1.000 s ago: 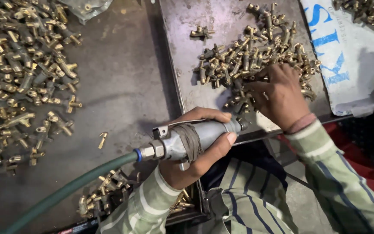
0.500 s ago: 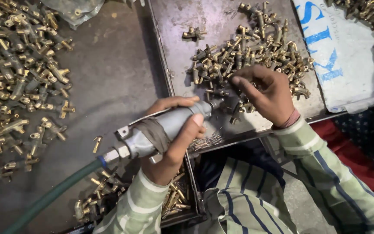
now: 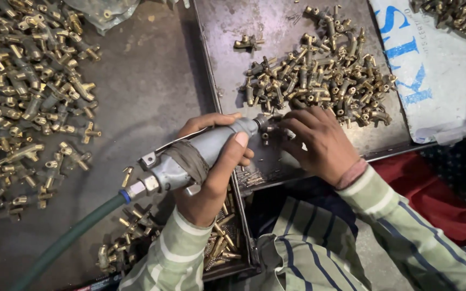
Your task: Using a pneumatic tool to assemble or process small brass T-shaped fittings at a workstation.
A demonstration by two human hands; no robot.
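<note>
My left hand [image 3: 211, 172] grips a grey pneumatic tool [image 3: 195, 153] with a green hose [image 3: 66, 245] leading off to the lower left. Its tip meets a small brass fitting [image 3: 273, 123] pinched in the fingers of my right hand [image 3: 319, 143]. Both hands meet over the near edge of a dark metal tray [image 3: 233, 32]. A heap of brass fittings [image 3: 319, 75] lies on the tray just beyond my right hand.
A large spread of brass fittings [image 3: 22, 102] covers the dark surface at left. More fittings [image 3: 136, 237] lie in a lower box under my left forearm. A white sack with blue print [image 3: 432, 70] sits at right, red cloth [image 3: 432, 199] below it.
My right hand left the heap with one fitting and drew it back toward me. The tool in my left hand swung forward until its tip reached that fitting.
</note>
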